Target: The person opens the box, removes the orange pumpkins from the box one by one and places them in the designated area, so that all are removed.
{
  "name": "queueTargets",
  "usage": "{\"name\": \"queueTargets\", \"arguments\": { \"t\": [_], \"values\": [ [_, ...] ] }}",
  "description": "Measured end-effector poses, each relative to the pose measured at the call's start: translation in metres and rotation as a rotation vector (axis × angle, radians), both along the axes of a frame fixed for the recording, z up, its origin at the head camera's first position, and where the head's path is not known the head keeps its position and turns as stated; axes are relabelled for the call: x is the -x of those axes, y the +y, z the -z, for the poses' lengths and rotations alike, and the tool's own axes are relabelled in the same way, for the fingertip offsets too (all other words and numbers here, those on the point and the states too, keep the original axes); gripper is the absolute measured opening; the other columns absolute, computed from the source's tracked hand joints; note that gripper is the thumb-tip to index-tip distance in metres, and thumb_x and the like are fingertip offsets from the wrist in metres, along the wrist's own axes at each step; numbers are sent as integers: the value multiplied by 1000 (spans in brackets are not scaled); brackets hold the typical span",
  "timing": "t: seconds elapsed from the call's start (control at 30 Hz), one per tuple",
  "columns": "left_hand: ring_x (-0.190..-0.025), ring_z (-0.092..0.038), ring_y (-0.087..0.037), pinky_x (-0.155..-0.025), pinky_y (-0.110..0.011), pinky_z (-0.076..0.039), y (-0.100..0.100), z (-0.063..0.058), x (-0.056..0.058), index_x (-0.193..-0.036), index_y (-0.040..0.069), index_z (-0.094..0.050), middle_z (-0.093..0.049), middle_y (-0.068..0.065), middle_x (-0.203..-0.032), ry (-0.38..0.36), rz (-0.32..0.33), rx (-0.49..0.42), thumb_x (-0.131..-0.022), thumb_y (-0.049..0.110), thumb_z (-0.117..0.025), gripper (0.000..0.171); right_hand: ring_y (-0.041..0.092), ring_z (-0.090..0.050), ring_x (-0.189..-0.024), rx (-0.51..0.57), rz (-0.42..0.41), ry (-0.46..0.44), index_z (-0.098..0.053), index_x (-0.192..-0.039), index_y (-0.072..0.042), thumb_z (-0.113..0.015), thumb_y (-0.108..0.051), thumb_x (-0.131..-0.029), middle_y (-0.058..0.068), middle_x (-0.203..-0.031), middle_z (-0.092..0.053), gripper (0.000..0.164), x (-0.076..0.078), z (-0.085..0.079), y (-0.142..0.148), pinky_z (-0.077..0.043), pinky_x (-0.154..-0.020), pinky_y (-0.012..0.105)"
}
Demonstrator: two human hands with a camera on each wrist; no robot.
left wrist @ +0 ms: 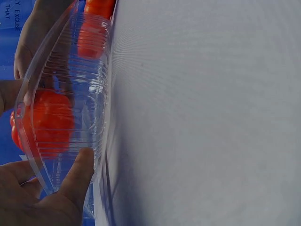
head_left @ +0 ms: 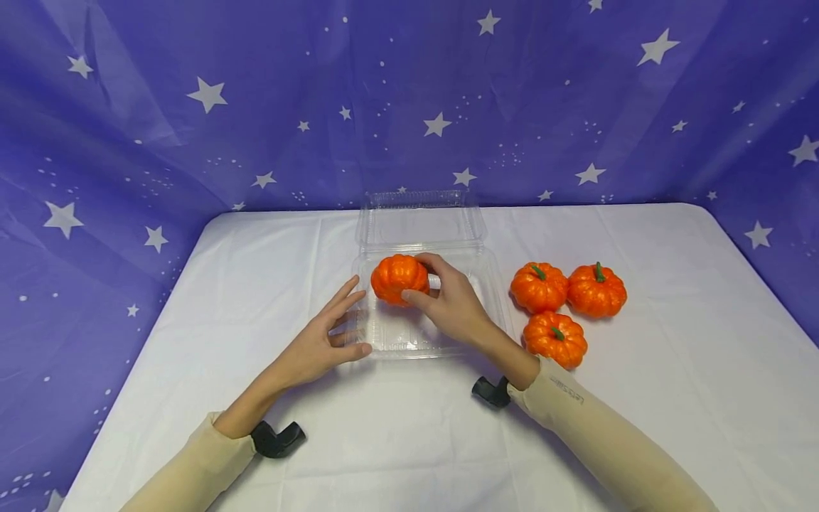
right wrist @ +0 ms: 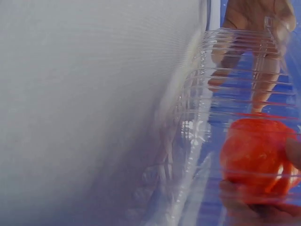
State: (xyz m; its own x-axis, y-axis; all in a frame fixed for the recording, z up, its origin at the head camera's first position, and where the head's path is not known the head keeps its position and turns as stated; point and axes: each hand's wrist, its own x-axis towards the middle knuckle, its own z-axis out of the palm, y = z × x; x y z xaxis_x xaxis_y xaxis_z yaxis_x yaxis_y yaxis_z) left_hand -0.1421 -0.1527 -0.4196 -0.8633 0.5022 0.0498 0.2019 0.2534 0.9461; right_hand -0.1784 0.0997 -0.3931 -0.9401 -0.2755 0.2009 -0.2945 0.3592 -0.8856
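Observation:
My right hand (head_left: 453,299) grips an orange toy pumpkin (head_left: 398,279) between thumb and fingers, over the left part of an open clear plastic clamshell box (head_left: 409,348). Through the box wall the pumpkin (right wrist: 256,155) shows in the right wrist view, and the pumpkin (left wrist: 51,122) again in the left wrist view. At the box's left side my left hand (head_left: 320,345) has its fingers spread and fairly straight, with the fingertips at the wall. In the left wrist view a finger of the left hand (left wrist: 51,202) lies along the clear wall.
Right of the box sit a pumpkin (head_left: 539,287), a second pumpkin (head_left: 597,291) and a third pumpkin (head_left: 555,340), close together with green stems. The box's raised lid (head_left: 421,226) stands toward the back edge of the white-covered table (head_left: 691,398). A purple starry curtain (head_left: 384,92) hangs behind.

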Motion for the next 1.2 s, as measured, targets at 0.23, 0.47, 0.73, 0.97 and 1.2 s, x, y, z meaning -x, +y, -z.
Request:
{"name": "queueTargets", "arguments": {
  "t": [0.23, 0.47, 0.73, 0.97, 1.2],
  "values": [
    [-140, -29, -45, -104, -46, -44, 0, 0, 0, -156, 6, -28, -2, 0, -166, 9, 1, 14, -87, 14, -77, 85, 21, -53, -122, 67, -29, -9, -52, -135, -3, -74, -10, -88, 10, -129, -58, 53, -8, -8, 8, -55, -92, 36],
    [-140, -28, -45, -105, -43, -44, -1, -1, 0, -156, 5, -26, -1, 0, -166, 2, 4, 10, -87, 14, -76, 85, 21, -50, -127, 93, -51, -30, -42, -145, 5, -74, -11, -90, 11, -141, -51, 66, -17, -14, 16, -54, -92, 35],
    [-140, -27, -46, -105, -43, -44, 0, -1, 0, -155, 4, -27, -2, 0, -166, -4, 4, 0, -87, 13, -76, 85, 23, -50, -126, 37, -58, 37, -49, -142, 0, -75, -7, -88, 11, -137, -52, 61, -29, -18, 25, -55, -92, 36],
    [-140, -28, -46, -105, -44, -44, -1, 1, 0, -156, 6, -28, -3, 2, -166, 1, 2, 7, -87, 13, -77, 85, 24, -51, -123, 100, -119, -10, -47, -143, -4, -75, -4, -87, 10, -138, -51, 62, -38, -20, 31, -54, -93, 37],
    [-139, -29, -47, -103, -48, -45, -1, 1, 0, -155, 7, -29, -4, 3, -166, 2, -12, 23, -86, 14, -77, 85, 24, -50, -126, 148, -135, -70, -45, -142, -10, -73, -4, -90, 7, -138, -50, 60, -43, -21, 33, -56, -89, 32]
  ]
}}
